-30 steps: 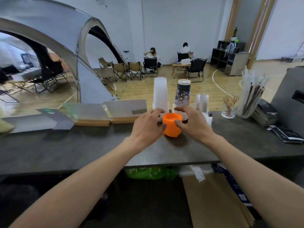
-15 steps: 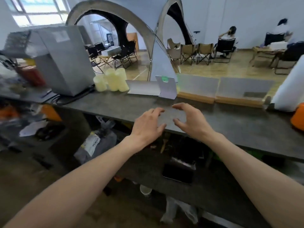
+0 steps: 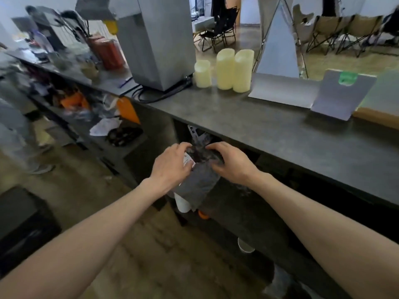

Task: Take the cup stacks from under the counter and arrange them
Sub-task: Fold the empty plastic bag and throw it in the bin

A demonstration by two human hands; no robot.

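A stack of cups in a dark grey wrapper point(image 3: 199, 182) stands tilted just below the edge of the dark counter point(image 3: 269, 134). My left hand point(image 3: 172, 167) grips its top from the left, over a white label. From the right, my right hand point(image 3: 232, 161) closes on the same top. A white cup bottom point(image 3: 182, 203) shows at the wrapper's lower end, with a bit of orange point(image 3: 203, 214) beside it. Another white cup point(image 3: 245, 246) lies lower under the counter in the dark.
On the counter stand three cream candles point(image 3: 224, 70), a grey machine point(image 3: 159, 39) with cables, and folded card signs point(image 3: 343, 93). A cluttered lower shelf point(image 3: 103, 126) runs to the left. A dark box point(image 3: 23, 223) sits on the floor at left.
My view has swung left and down. Both hands dropped from above the counter to below its edge and took hold of the wrapped cup stack. The orange cup is out of view.
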